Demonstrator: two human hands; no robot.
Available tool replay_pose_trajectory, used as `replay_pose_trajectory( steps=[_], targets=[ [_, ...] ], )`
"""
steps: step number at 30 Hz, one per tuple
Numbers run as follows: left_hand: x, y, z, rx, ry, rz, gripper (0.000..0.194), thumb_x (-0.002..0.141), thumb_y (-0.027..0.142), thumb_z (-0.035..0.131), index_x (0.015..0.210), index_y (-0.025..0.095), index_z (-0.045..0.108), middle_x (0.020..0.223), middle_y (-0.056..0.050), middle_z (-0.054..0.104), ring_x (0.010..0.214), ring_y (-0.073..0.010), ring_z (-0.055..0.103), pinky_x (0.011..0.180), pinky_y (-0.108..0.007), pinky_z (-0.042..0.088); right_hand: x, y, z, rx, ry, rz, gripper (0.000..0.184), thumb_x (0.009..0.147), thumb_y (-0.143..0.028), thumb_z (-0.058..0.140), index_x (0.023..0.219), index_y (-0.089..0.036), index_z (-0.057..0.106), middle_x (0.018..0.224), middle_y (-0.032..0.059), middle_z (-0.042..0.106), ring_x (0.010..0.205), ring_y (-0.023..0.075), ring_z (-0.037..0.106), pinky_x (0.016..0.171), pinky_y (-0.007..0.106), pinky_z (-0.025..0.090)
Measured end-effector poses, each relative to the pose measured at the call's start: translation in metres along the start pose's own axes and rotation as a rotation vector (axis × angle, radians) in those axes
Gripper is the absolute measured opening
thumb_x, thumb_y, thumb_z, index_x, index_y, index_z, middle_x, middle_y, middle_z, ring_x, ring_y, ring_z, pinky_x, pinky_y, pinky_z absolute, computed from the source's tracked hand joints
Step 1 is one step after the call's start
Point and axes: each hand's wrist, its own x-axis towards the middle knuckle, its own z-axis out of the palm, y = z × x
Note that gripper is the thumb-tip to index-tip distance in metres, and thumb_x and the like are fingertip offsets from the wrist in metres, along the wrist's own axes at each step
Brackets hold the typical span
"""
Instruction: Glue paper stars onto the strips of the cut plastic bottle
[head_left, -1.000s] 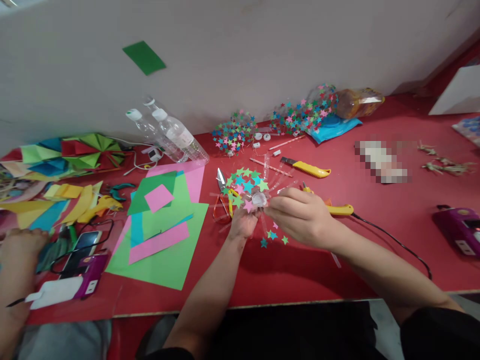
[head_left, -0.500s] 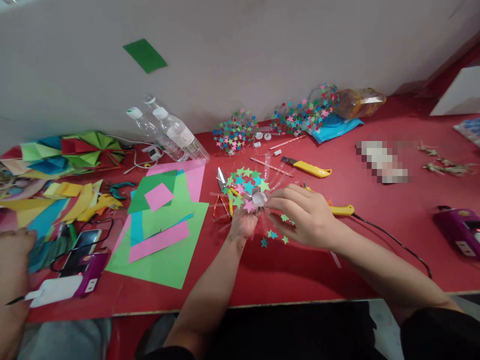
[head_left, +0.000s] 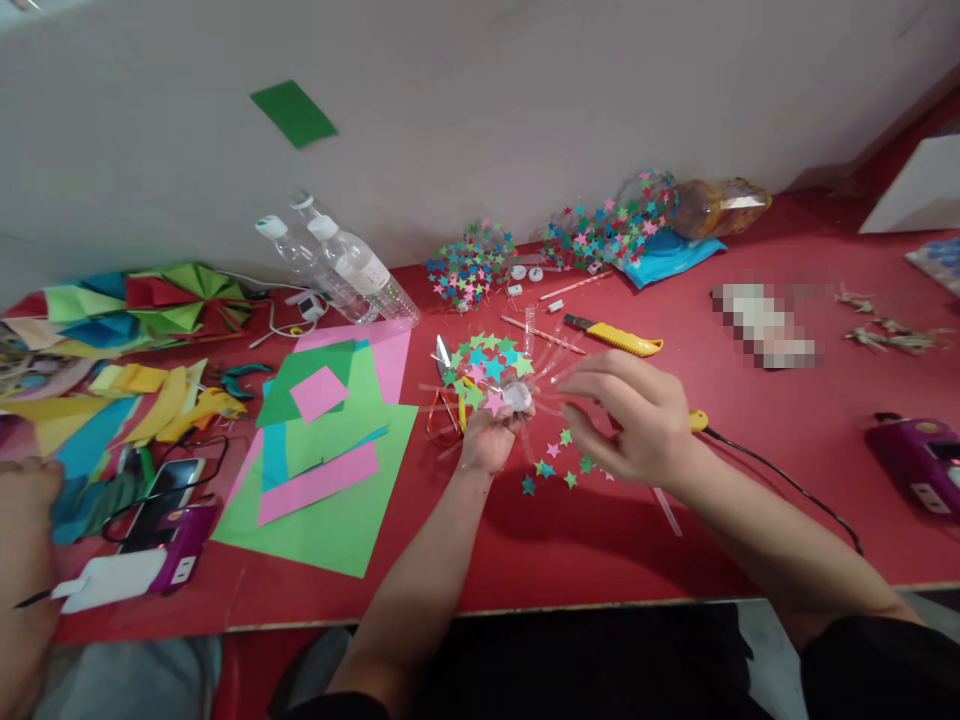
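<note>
My left hand [head_left: 486, 440] is closed around the underside of a cut plastic bottle piece [head_left: 516, 398]. Thin clear strips fan out from it, and many bear green, blue and pink paper stars [head_left: 480, 372]. To its right hovers my right hand [head_left: 634, 415], its thumb and fingers apart and nothing visible between them. Loose paper stars [head_left: 570, 480] lie on the red table below and between the hands. Scissors [head_left: 442, 352] with yellow and red handles lie partly hidden behind the bottle piece. A yellow-handled tool with a cord [head_left: 699, 421] is mostly covered by my right hand.
A yellow utility knife [head_left: 622, 337] and striped straws [head_left: 577, 286] lie beyond my hands. Star-covered plastic pieces [head_left: 469, 265] stand by the wall. Coloured paper sheets [head_left: 352, 540] and clear bottles [head_left: 364, 270] are on the left. Another person's hand [head_left: 30, 490] rests at far left.
My right hand has drawn back to the right from the bottle piece and its fingers have spread. More loose stars show beneath it. My left hand keeps its hold.
</note>
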Motion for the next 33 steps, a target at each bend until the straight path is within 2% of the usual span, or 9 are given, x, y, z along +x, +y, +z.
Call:
replay_pose_trajectory(
  steps=[4,8,12,15,20,24,28,31,33],
  targets=[
    [0.001,0.001,0.000,0.031,-0.044,0.014,0.030,0.059,0.020,0.072,0.088,0.016,0.068,0.086,-0.007,0.071,0.071,-0.0160,0.061,0.066,-0.029,0.050,0.003,0.011,-0.004,-0.044,0.110,0.196,0.016,0.082,-0.011,0.054,0.094,-0.020,0.059,0.088,0.0049,0.061,0.084,0.0180,0.059,0.074,0.034,0.051],
    [0.002,0.001,-0.001,0.054,-0.042,0.028,0.024,0.059,0.021,0.072,0.082,0.016,0.067,0.087,-0.008,0.072,0.073,-0.0152,0.063,0.068,-0.028,0.050,0.003,0.029,0.001,0.006,0.033,0.446,0.025,0.086,-0.026,0.058,0.111,-0.022,0.056,0.115,0.0093,0.056,0.106,0.0233,0.057,0.085,0.041,0.052],
    [0.003,0.000,-0.004,0.073,-0.043,0.059,0.021,0.059,0.021,0.074,0.078,0.016,0.065,0.089,-0.006,0.072,0.077,-0.0162,0.065,0.071,-0.029,0.051,-0.001,0.044,0.013,0.172,-0.158,0.658,0.047,0.084,-0.039,0.061,0.126,-0.023,0.046,0.125,0.0114,0.056,0.089,0.0193,0.064,0.079,0.040,0.054],
    [0.004,0.001,-0.007,0.074,-0.051,0.078,0.021,0.062,0.020,0.074,0.081,0.017,0.067,0.093,-0.007,0.073,0.084,-0.0191,0.067,0.074,-0.032,0.051,-0.004,0.047,0.021,0.356,-0.270,0.795,0.048,0.085,-0.036,0.058,0.128,-0.023,0.042,0.113,0.0086,0.064,0.066,0.0131,0.065,0.066,0.034,0.056],
    [0.005,0.005,-0.009,0.116,-0.076,0.059,0.032,0.063,0.022,0.074,0.094,0.017,0.067,0.097,-0.009,0.074,0.082,-0.0205,0.068,0.074,-0.034,0.052,-0.007,0.047,0.027,0.523,-0.224,0.877,0.026,0.085,-0.027,0.052,0.110,-0.023,0.050,0.086,0.0013,0.066,0.054,0.0114,0.065,0.054,0.026,0.056],
    [0.003,0.010,-0.012,0.183,-0.033,0.017,0.035,0.061,0.023,0.077,0.094,0.015,0.065,0.098,-0.010,0.073,0.076,-0.0193,0.069,0.074,-0.034,0.052,-0.010,0.051,0.035,0.555,-0.178,0.904,0.010,0.084,-0.022,0.048,0.093,-0.021,0.050,0.077,-0.0007,0.065,0.051,0.0112,0.065,0.050,0.024,0.055],
    [-0.003,0.015,-0.022,0.227,-0.001,-0.055,0.027,0.065,0.021,0.076,0.087,0.016,0.061,0.090,-0.006,0.072,0.083,-0.0210,0.071,0.080,-0.036,0.053,-0.017,0.059,0.048,0.546,-0.192,0.915,0.008,0.082,-0.016,0.046,0.087,-0.020,0.050,0.076,-0.0008,0.065,0.049,0.0101,0.064,0.049,0.022,0.054],
    [-0.008,0.019,-0.033,0.241,0.034,-0.123,0.025,0.065,0.013,0.072,0.079,0.017,0.053,0.087,-0.003,0.068,0.091,-0.0240,0.071,0.090,-0.042,0.051,-0.024,0.065,0.059,0.529,-0.207,0.927,0.010,0.082,-0.014,0.046,0.087,-0.020,0.050,0.076,-0.0012,0.065,0.049,0.0089,0.063,0.048,0.020,0.052],
    [-0.011,0.023,-0.040,0.261,0.083,-0.153,0.028,0.063,0.007,0.068,0.083,0.017,0.051,0.092,-0.003,0.066,0.094,-0.0250,0.071,0.096,-0.047,0.049,-0.028,0.070,0.065,0.510,-0.221,0.939,0.011,0.081,-0.013,0.046,0.087,-0.021,0.050,0.075,-0.0017,0.065,0.048,0.0087,0.063,0.046,0.019,0.051]
  ],
)
